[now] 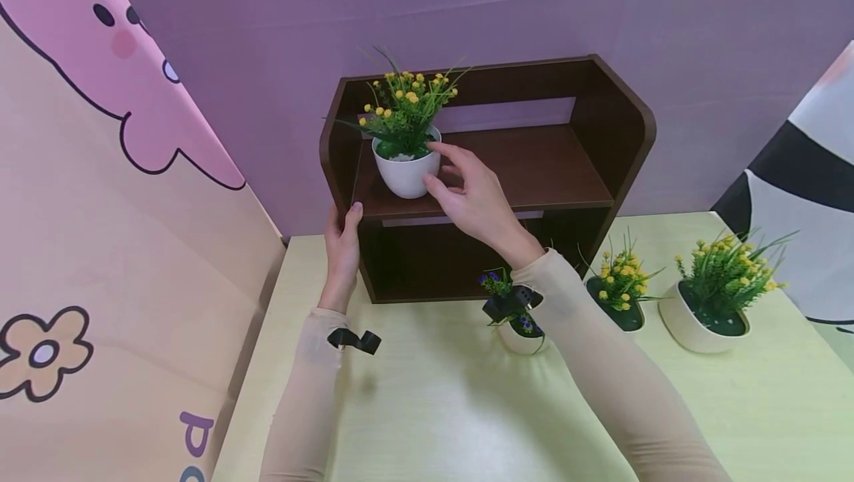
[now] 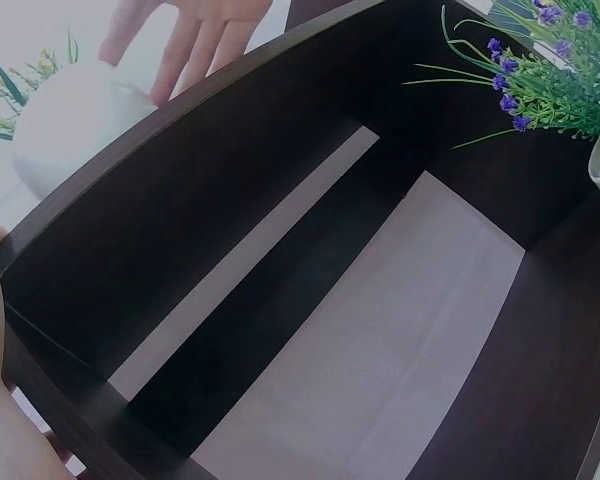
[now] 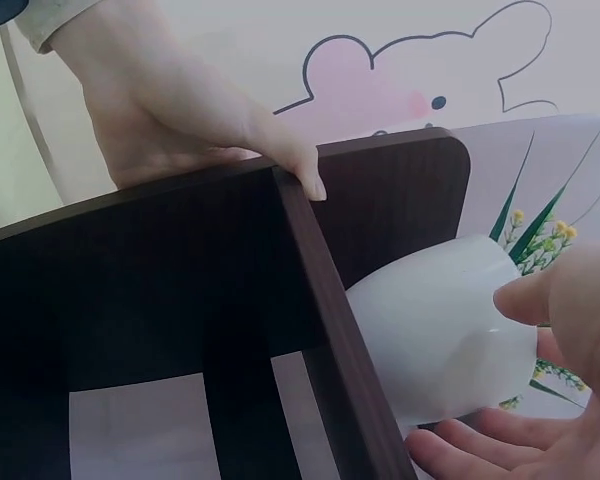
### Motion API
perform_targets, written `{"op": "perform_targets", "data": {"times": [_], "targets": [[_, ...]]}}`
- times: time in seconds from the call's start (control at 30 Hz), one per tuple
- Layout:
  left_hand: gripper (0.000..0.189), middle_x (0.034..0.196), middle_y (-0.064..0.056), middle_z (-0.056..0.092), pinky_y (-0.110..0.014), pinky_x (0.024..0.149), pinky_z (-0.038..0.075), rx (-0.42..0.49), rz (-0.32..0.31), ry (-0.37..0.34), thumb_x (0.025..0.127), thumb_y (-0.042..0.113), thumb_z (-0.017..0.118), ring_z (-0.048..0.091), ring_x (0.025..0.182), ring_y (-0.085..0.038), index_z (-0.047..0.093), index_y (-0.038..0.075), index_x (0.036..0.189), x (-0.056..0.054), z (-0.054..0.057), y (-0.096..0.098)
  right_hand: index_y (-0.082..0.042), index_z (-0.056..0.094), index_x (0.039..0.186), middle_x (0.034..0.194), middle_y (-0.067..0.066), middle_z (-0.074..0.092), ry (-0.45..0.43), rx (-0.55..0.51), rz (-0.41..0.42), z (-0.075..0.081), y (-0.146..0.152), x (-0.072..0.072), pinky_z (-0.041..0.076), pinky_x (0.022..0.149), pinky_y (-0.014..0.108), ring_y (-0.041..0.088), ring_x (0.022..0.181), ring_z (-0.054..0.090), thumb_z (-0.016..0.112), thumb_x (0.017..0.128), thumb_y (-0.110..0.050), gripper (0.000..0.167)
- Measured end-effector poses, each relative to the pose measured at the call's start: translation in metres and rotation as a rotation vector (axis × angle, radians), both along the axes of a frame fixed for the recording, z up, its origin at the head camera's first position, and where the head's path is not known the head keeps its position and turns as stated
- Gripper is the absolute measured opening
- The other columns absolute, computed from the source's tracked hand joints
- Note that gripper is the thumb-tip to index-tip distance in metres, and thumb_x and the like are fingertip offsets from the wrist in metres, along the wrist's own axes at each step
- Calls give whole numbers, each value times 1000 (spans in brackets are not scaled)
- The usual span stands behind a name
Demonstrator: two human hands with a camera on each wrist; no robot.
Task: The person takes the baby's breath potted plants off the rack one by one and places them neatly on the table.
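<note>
A white flowerpot with yellow artificial flowers point(image 1: 405, 173) stands upright on the upper board of a dark brown two-tier shelf point(image 1: 527, 163), near its left end. My right hand point(image 1: 477, 196) is at the pot's right side, thumb and fingers spread; in the right wrist view the thumb point(image 3: 525, 300) lies against or very close to the white wall. With my left hand point(image 1: 343, 245) I grip the shelf's left side panel, thumb over the front edge and fingers outside. The right wrist view also shows this left hand point(image 3: 170, 110) along the panel.
A small pot with purple flowers point(image 1: 523, 337) is at the shelf's lower right front, partly behind my right forearm. Two pots with yellow flowers, a nearer-in one point(image 1: 617, 304) and an outer one point(image 1: 707, 322), stand right of the shelf on the pale table point(image 1: 414, 408).
</note>
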State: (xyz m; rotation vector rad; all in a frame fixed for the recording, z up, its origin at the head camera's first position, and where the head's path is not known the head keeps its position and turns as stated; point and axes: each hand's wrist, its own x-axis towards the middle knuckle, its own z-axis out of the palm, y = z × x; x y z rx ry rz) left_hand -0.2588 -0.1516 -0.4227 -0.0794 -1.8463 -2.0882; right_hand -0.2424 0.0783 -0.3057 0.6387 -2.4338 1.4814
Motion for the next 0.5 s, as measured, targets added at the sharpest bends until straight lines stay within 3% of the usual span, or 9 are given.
{"op": "perform_targets", "data": {"times": [0.3, 0.5], "targets": [[49, 150, -15, 53, -48, 130, 29, -1, -2, -11, 110, 29, 52, 45, 146, -27, 46, 7, 152, 1, 0, 0, -3, 63, 132, 142, 15, 60, 50, -77, -45, -1, -2, -2, 60, 104, 49, 32, 133, 66, 75, 100, -17, 37], [48, 149, -16, 54, -48, 130, 30, -9, 7, -12, 109, 29, 53, 46, 146, -28, 47, 5, 150, 1, 1, -1, -1, 66, 123, 138, 15, 62, 84, -109, -60, -3, -3, -3, 62, 99, 48, 30, 129, 69, 77, 98, -15, 31]]}}
